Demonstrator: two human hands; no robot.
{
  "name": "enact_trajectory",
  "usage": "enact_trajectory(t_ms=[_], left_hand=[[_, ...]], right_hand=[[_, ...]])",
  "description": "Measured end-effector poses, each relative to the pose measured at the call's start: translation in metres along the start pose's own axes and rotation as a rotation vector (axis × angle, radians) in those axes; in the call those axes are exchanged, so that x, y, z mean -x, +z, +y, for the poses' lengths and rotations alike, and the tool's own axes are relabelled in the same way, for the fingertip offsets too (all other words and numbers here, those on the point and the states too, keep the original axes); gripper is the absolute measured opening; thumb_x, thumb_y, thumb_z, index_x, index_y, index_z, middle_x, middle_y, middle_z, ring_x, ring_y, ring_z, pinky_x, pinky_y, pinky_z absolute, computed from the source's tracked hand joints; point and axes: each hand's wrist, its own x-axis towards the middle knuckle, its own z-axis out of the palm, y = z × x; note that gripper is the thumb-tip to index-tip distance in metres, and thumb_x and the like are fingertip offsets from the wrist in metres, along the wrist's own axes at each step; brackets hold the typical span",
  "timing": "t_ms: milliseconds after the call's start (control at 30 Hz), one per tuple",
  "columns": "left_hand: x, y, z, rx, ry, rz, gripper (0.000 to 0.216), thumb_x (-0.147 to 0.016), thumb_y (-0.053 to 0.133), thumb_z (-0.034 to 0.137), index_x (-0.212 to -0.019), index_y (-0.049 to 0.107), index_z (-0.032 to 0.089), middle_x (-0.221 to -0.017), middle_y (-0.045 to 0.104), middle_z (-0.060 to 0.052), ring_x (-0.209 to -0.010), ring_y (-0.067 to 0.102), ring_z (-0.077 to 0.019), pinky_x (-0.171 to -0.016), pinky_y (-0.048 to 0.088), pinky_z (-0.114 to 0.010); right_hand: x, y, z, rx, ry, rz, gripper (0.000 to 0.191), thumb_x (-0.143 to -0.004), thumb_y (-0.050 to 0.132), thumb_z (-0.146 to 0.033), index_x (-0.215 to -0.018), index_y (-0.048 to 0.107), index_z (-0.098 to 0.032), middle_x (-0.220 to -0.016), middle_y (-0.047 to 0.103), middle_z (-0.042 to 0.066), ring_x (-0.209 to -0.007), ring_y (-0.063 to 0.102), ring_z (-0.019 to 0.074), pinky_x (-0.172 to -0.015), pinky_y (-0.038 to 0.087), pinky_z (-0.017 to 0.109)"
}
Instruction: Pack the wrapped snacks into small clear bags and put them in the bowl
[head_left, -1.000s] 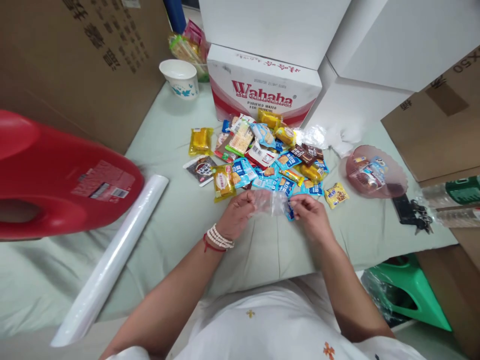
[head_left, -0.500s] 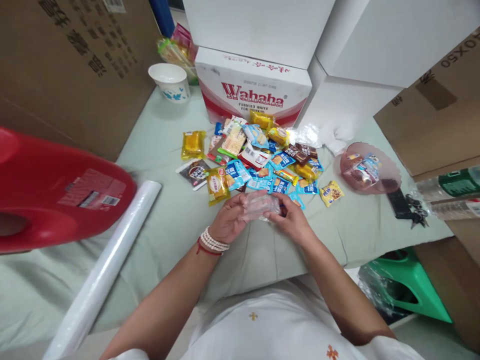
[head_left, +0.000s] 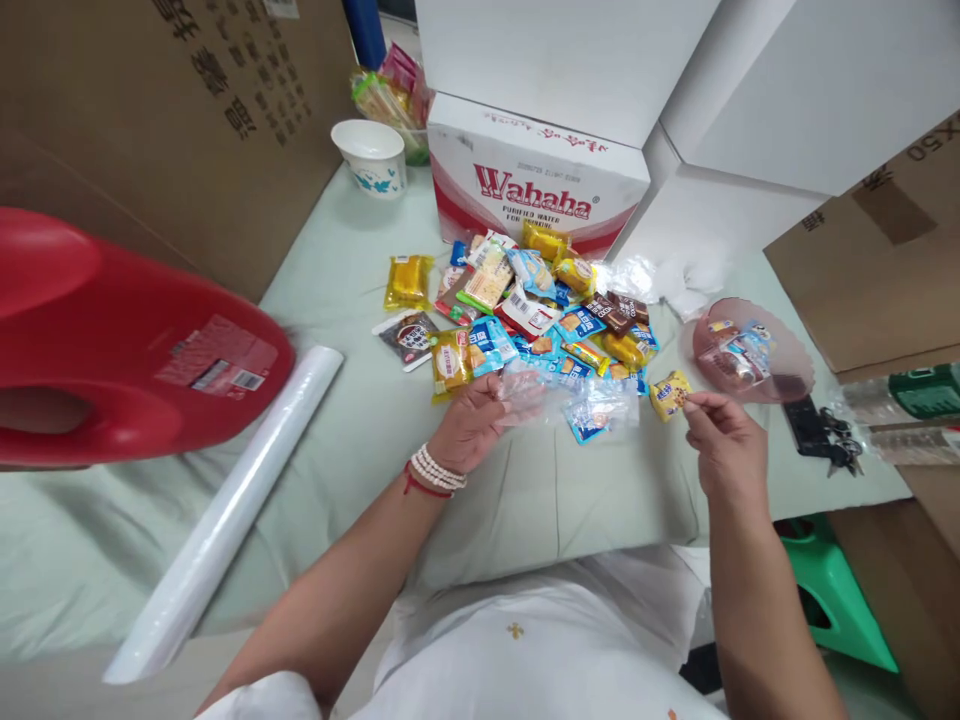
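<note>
My left hand (head_left: 474, 422) is closed on a crumpled clear plastic bag (head_left: 619, 402), which stretches out to the right in front of the snack pile. A blue snack packet (head_left: 589, 424) shows through or beside the bag; I cannot tell whether it is inside. My right hand (head_left: 724, 435) pinches the right edge of a small yellow snack packet (head_left: 668, 395) with thumb and forefinger. Just beyond both hands lies a heap of wrapped snacks, among them a yellow-wrapped cake (head_left: 451, 364), brown cocoa packets (head_left: 609, 312) and blue cracker packets (head_left: 492, 345).
A pink translucent bowl (head_left: 795, 375) holding packets sits at the right, near black scissors (head_left: 841, 440). At the left are a red jug (head_left: 135, 350) and a long plastic roll (head_left: 225, 520). A Wahaba carton (head_left: 536, 180) and a paper cup (head_left: 371, 160) stand behind.
My right hand has let go of the clear plastic bag, moved right and taken hold of the yellow packet. My left hand still holds the bag, now spread wider. The view has shifted slightly.
</note>
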Motion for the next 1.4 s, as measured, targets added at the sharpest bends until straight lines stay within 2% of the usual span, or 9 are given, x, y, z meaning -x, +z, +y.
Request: enact_trajectory(t_ms=[133,233,333,433,567,667,867,1067,1400], left_hand=[[0.001,0.003,-0.002,-0.081,-0.008,-0.043,0.036,-0.069,0.089,0.024,-0.074,0.054,0.019,-0.117,0.075,-0.005,-0.114,0.071,-0.0281,-0.1,0.057,-0.051],[0.001,0.005,-0.002,-0.115,0.003,-0.066,0.037,-0.068,0.089,0.024,-0.072,0.053,0.018,-0.122,0.072,-0.006,-0.115,0.07,-0.0273,-0.099,0.055,-0.048],[0.001,0.004,-0.005,-0.172,0.024,-0.05,0.038,-0.067,0.09,0.023,-0.07,0.053,0.018,-0.107,0.073,-0.004,-0.102,0.069,-0.0196,-0.092,0.055,-0.036],[0.001,0.003,-0.008,-0.205,0.037,-0.006,0.039,-0.064,0.091,0.022,-0.071,0.053,0.018,-0.09,0.068,0.0,-0.083,0.063,-0.0125,-0.08,0.052,-0.027],[0.001,0.003,-0.005,-0.101,-0.001,0.008,0.035,-0.07,0.088,0.035,-0.079,0.058,0.019,-0.089,0.065,0.0,-0.083,0.063,-0.0151,-0.084,0.055,-0.035],[-0.003,0.002,-0.004,-0.09,0.03,0.106,0.033,-0.078,0.081,0.048,-0.085,0.064,0.021,-0.083,0.065,0.001,-0.076,0.063,-0.015,-0.077,0.054,-0.032],[-0.01,-0.006,-0.012,-0.311,0.167,0.285,0.024,-0.075,0.084,0.041,-0.071,0.072,0.021,-0.064,0.061,0.002,-0.06,0.051,-0.0127,-0.06,0.04,-0.028],[-0.01,-0.01,-0.018,-0.326,0.14,0.263,0.025,-0.078,0.082,0.046,-0.076,0.077,0.021,-0.065,0.062,0.0,-0.061,0.052,-0.0144,-0.062,0.041,-0.029],[-0.011,-0.006,-0.013,-0.28,0.158,0.302,0.031,-0.078,0.08,0.047,-0.064,0.067,0.022,-0.062,0.056,0.001,-0.058,0.048,-0.0134,-0.057,0.039,-0.028]], right_hand=[[0.022,0.048,-0.024,0.12,-0.283,-0.337,0.017,-0.087,0.074,-0.039,-0.092,0.074,-0.022,-0.077,0.063,0.001,-0.061,0.049,0.0124,-0.057,0.04,0.027],[0.025,0.09,-0.035,0.219,-0.505,-0.514,0.014,-0.092,0.069,-0.034,-0.097,0.075,-0.023,-0.086,0.065,0.003,-0.066,0.051,0.0139,-0.063,0.043,0.029],[0.018,0.124,-0.036,0.271,-0.555,-0.665,0.023,-0.089,0.073,-0.028,-0.112,0.074,-0.023,-0.092,0.065,0.003,-0.065,0.049,0.0135,-0.064,0.044,0.028],[0.008,0.144,-0.033,0.326,-0.561,-0.755,0.013,-0.087,0.072,-0.019,-0.1,0.075,-0.022,-0.084,0.063,0.002,-0.072,0.053,0.0157,-0.07,0.044,0.029],[0.004,0.148,-0.034,0.321,-0.613,-0.739,0.009,-0.09,0.069,-0.017,-0.09,0.076,-0.022,-0.085,0.063,0.003,-0.084,0.059,0.0187,-0.077,0.046,0.03],[0.005,0.147,-0.036,0.327,-0.675,-0.759,0.012,-0.091,0.067,-0.017,-0.092,0.078,-0.022,-0.093,0.065,0.006,-0.09,0.062,0.02,-0.082,0.048,0.032],[0.007,0.146,-0.035,0.363,-0.732,-0.798,0.018,-0.097,0.063,-0.021,-0.1,0.079,-0.026,-0.097,0.07,0.006,-0.092,0.066,0.0211,-0.083,0.05,0.033],[0.011,0.136,-0.036,0.363,-0.792,-0.762,0.023,-0.101,0.056,-0.025,-0.106,0.079,-0.026,-0.095,0.069,0.007,-0.089,0.066,0.0206,-0.078,0.051,0.032],[0.022,0.13,-0.033,0.314,-0.8,-0.667,0.023,-0.1,0.055,-0.025,-0.103,0.078,-0.026,-0.103,0.07,0.008,-0.093,0.066,0.0205,-0.081,0.052,0.033]])
